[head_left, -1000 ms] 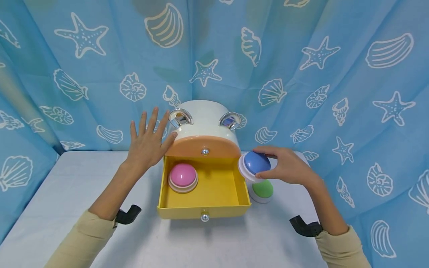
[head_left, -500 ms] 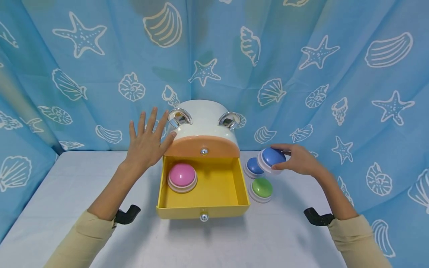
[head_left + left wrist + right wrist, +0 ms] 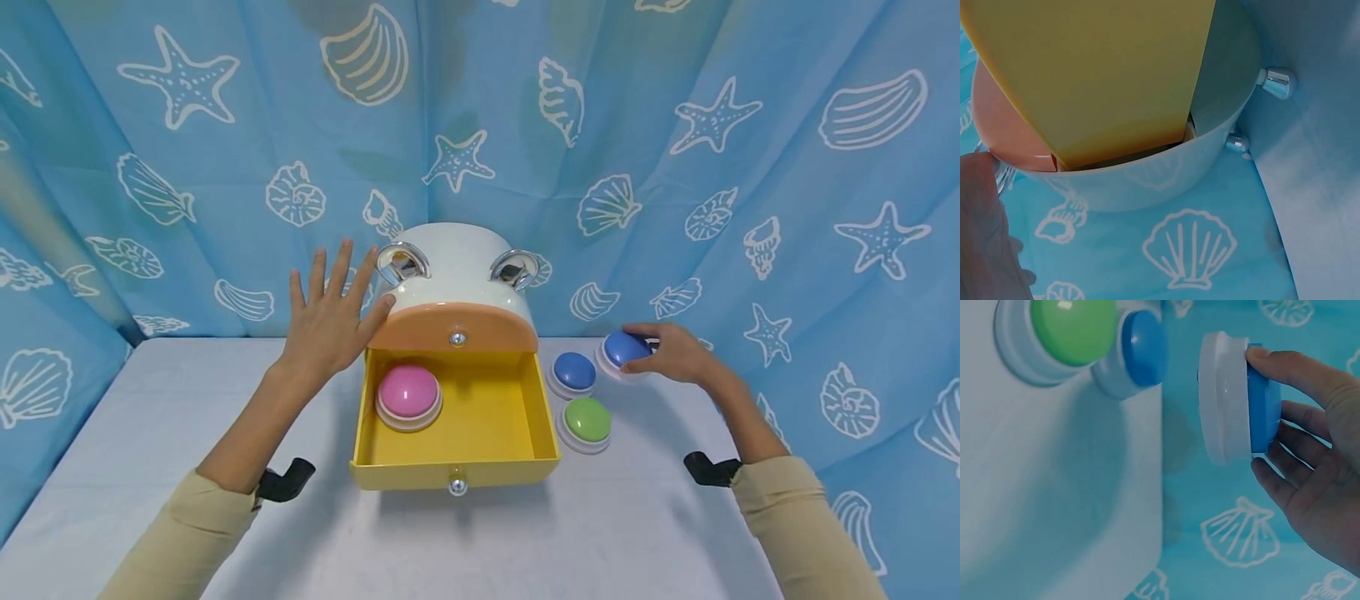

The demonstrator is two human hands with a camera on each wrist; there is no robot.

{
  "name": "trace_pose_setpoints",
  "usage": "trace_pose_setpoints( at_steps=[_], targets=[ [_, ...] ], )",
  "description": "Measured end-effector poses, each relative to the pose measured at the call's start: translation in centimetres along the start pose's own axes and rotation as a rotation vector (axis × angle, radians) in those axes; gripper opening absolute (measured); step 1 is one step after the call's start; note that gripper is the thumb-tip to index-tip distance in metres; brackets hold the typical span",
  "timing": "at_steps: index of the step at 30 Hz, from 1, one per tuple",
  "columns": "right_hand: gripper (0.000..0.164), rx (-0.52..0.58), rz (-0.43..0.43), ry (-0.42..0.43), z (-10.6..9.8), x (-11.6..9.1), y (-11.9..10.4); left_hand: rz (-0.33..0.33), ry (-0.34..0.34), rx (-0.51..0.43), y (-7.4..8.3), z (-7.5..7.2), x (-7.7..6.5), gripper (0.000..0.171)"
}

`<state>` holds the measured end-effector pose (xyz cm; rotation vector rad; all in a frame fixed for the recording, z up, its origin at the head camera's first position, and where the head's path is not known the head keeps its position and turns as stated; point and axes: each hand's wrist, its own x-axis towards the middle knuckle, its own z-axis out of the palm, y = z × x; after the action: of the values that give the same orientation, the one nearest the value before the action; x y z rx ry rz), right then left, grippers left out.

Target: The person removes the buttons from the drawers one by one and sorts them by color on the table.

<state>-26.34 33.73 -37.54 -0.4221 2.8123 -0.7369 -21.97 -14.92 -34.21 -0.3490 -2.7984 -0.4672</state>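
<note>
My right hand [image 3: 678, 352] pinches a blue dome push button with a white base [image 3: 1225, 400] between thumb and fingers, just above the back right of the table. Left of it on the table stand a second blue button [image 3: 573, 372] and a green button [image 3: 587, 421]. A pink button [image 3: 408, 392] sits at the left inside the pulled-out yellow drawer [image 3: 487, 450]. With fingers spread straight, my left hand [image 3: 326, 325] rests its thumb against the left side of the white and orange animal-faced drawer box [image 3: 461, 267].
A silver knob [image 3: 457, 486] juts from the drawer's front, and another knob [image 3: 457, 339] from the orange panel. Chrome ring ears [image 3: 403, 262] stand on the box. A blue seashell curtain [image 3: 525, 167] hangs behind the white table [image 3: 225, 450].
My right hand has carried the blue button right, away from the drawer, and lowered it toward the table beside the other blue button. My left hand has stayed in place.
</note>
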Motion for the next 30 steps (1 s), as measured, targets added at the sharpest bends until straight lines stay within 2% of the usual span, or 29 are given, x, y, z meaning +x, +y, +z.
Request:
trace_pose_setpoints(
  at_steps=[6, 10, 18, 30],
  targets=[
    [0.075, -0.030, 0.032, -0.015, 0.8, 0.5, 1.5, -0.001, -0.004, 0.003, 0.0, 0.0, 0.0, 0.072],
    [0.074, -0.009, 0.044, -0.021, 1.7, 0.8, 2.5, -0.002, -0.004, 0.005, 0.0, 0.0, 0.0, 0.072],
    [0.077, -0.003, 0.121, -0.037, 3.5, 1.6, 4.5, -0.002, -0.003, 0.019, 0.0, 0.0, 0.1, 0.072],
    [0.076, 0.008, 0.163, -0.042, 4.4, 2.0, 5.4, -0.008, -0.005, 0.027, 0.1, 0.0, 0.0, 0.072]
  ],
)
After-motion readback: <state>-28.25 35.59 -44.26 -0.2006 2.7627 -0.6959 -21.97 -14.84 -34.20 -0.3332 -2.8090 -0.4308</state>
